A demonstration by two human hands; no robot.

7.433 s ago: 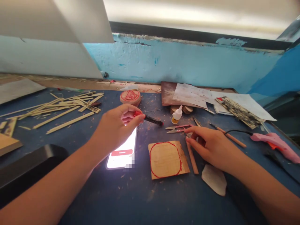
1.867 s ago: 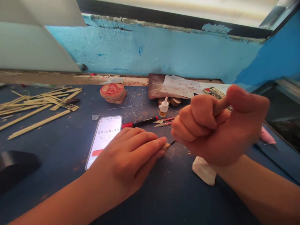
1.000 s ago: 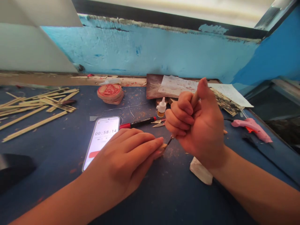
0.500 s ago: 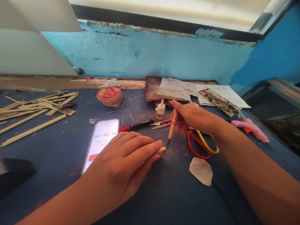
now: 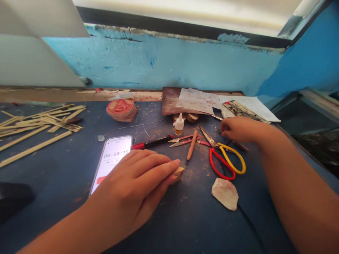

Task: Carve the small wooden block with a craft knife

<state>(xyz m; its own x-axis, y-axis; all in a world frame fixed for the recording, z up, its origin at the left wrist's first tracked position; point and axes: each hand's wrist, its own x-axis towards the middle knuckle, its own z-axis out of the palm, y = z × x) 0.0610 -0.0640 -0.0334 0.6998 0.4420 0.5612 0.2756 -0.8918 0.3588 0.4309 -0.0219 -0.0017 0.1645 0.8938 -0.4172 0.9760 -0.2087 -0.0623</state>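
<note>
1. The left hand is clasped over a small, flat piece of pale wood, holding it down on the table; only its far edge and one corner show past the fingers.
2. The right hand reaches to a slim tool with a brown, rod-like handle, which lies to the right. Its fingers bend at the tool, but I cannot tell whether they grasp it.
3. Just beyond the pale wood lies a tool with an orange-brown wooden handle and a dark, thin tip, held by neither hand; the tip points toward the wood.
4. My judgement is that the step in hand is a change of tool, with the wood kept steady. The next move seems to call for a secure pinch on the slim handle, clear of the steel scissors with red and yellow handles.
5. The dark blue tabletop is strewn with shavings and crumbs. On it lie a lit white-screened phone, a red-and-black marker, a small white-capped glue bottle and thin pale wooden sticks.
6. Behind stands a chipped light-blue wall, beneath a bright, dark-framed window.
</note>
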